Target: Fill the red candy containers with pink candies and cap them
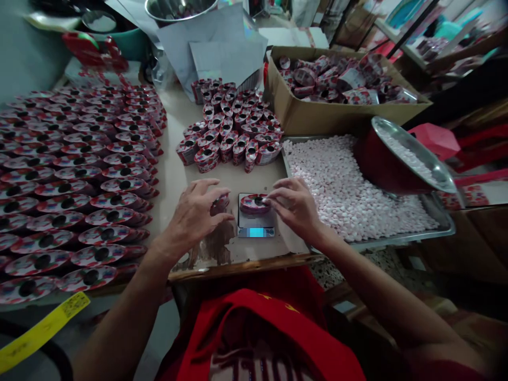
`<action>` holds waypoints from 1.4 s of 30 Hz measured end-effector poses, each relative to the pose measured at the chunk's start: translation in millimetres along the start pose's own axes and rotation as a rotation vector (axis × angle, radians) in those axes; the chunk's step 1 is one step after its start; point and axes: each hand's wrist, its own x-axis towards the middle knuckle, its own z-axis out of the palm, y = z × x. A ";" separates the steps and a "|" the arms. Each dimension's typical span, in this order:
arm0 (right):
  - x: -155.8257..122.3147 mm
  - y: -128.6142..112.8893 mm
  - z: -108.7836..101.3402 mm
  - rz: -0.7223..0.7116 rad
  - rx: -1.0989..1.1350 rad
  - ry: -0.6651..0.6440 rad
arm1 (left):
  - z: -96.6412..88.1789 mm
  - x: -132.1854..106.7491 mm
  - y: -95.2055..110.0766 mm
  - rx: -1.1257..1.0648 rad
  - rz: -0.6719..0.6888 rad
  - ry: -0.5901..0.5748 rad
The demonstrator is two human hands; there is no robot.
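Note:
A small oval container (249, 206), patterned red and white with a dark round hole in its top, stands on a compact digital scale (257, 221) with a lit blue display. My right hand (296, 205) is at the container's right end, its fingertips pinched together beside the hole; whatever they hold is too small to make out. To the left of the scale, my left hand (198, 211) curls its thumb and fingers around another oval container (221, 203), mostly hidden by the hand. White candy-like pieces (321, 164) fill a metal tray (397, 241) just right of my right hand.
Rows of similar containers (115, 200) cover the left side. A smaller group (228, 143) stands behind the scale. A cardboard box (309, 119) of loose containers is at the back right. A tilted metal bowl (381, 159) rests in the tray. The table's wooden edge (238, 266) runs in front.

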 end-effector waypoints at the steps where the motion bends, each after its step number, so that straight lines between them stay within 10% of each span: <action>1: 5.5 2.0 1.1 -0.004 0.005 -0.010 | 1.2 -0.6 -1.6 0.001 0.011 -0.014; 5: 38.3 25.1 -15.4 0.031 -0.187 -0.120 | 3.4 -4.9 -13.3 -0.073 0.032 0.002; 12: 57.2 33.9 -2.2 -0.084 -0.853 -0.740 | 4.3 -7.0 -18.8 -0.213 0.034 0.092; 20: 53.2 38.7 -11.6 -0.080 -0.751 -0.537 | 5.5 -19.5 -22.9 -0.203 -0.004 0.110; 24: 58.2 2.0 -32.6 -0.143 -0.426 -0.332 | 7.6 -20.6 -22.6 -0.202 -0.017 0.122; 28: 59.0 -25.3 -34.0 -0.196 -0.458 -0.410 | 8.1 -18.6 -21.8 -0.182 -0.006 0.132; 42: -13.6 89.9 -76.8 0.182 -0.567 -0.435 | -10.0 -22.8 -26.0 -0.175 -0.063 0.092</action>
